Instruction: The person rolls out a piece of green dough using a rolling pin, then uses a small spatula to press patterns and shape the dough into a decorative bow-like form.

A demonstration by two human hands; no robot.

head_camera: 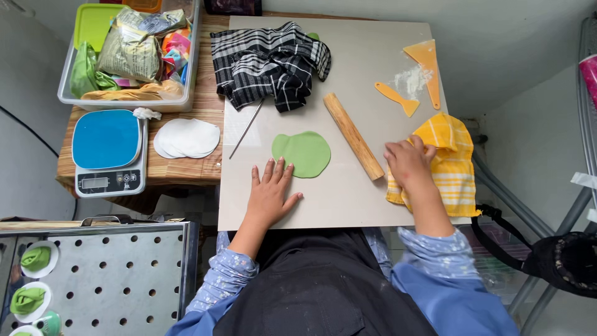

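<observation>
Dough, a flat green round [301,153], lies on the pale board [323,205] near its middle. The left hand [270,191] rests flat at the round's seven o'clock, fingers spread, fingertips touching its lower edge. A wooden rolling pin [352,135] lies tilted just beside the round at three o'clock. Beyond it the right hand [407,163] presses on a yellow striped cloth [451,165], fingers curled into the fabric. At twelve o'clock sits a black checked cloth [267,62]; at one o'clock, two orange scrapers [418,78]. White discs [186,137] and a blue-topped scale [109,151] stand on the counter [186,171] at nine o'clock.
</observation>
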